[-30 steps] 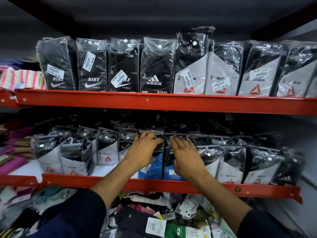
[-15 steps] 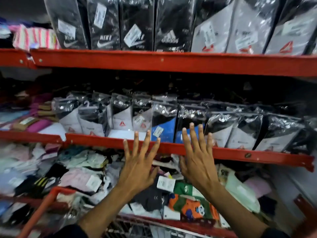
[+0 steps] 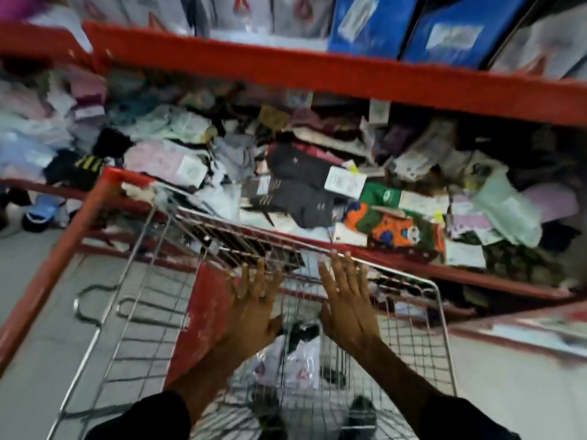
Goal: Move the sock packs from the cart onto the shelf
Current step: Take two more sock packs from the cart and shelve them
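A wire shopping cart (image 3: 440, 315) with a red handle bar stands below me. Inside it lie sock packs (image 3: 298, 360) in clear plastic, black socks with white cards. My left hand (image 3: 254, 309) and my right hand (image 3: 346, 300) hover over the cart's basket, palms down, fingers spread, holding nothing. The packs sit just beneath and between the two wrists. The red shelf (image 3: 286, 69) runs across the top, with blue sock packs (image 3: 444, 30) and white ones standing on it.
A lower red shelf (image 3: 476, 277) behind the cart is heaped with loose socks and tagged packs (image 3: 301, 185). The cart's red flap (image 3: 203, 319) stands at the left of the basket. Grey floor (image 3: 28, 281) lies left of the cart. The picture is motion-blurred.
My view has swung down from the shelves to the cart. Both hands left the packs on the shelf and dropped, open, over the cart's basket.
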Available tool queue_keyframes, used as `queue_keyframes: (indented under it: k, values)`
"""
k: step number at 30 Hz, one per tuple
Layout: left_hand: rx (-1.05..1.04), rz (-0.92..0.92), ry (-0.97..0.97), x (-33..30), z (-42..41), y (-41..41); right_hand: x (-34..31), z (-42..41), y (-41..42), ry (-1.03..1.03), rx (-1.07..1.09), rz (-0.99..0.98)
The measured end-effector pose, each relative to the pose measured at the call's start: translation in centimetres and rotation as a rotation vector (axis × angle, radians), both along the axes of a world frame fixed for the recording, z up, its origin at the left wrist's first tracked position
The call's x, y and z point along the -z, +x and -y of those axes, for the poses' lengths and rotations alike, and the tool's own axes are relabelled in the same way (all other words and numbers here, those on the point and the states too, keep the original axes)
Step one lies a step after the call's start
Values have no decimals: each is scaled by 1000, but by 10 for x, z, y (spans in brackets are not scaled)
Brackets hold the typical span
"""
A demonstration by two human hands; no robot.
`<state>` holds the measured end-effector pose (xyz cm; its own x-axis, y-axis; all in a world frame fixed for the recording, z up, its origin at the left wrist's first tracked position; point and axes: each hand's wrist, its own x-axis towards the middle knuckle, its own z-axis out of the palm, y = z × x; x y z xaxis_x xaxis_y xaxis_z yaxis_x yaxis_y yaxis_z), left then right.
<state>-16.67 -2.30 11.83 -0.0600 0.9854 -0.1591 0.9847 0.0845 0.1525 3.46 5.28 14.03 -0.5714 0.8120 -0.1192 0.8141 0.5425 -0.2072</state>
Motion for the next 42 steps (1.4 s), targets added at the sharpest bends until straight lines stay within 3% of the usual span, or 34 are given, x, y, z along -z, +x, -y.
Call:
queue_keyframes:
  k: [7,14,18,25,32,39,42]
  values:
    - [36,39,-565,116,11,-3,135,27,-11,-407,-89,318]
    - [206,-36,-717,188,-15,-5,208,0,-45,-469,-270,527]
    - [290,13,-725,207,-21,-8,226,-14,-59,-588,-329,607]
    - [348,-57,-670,189,-24,-10,216,-7,-58,-639,-178,495]
    - [288,148,-626,162,1,-16,184,14,-31,-740,101,158]
    - [248,-5,-446,97,5,-13,111,20,-20,-478,172,-27]
    - [190,-70,-352,40,-3,-14,50,6,-24,-349,132,-62]
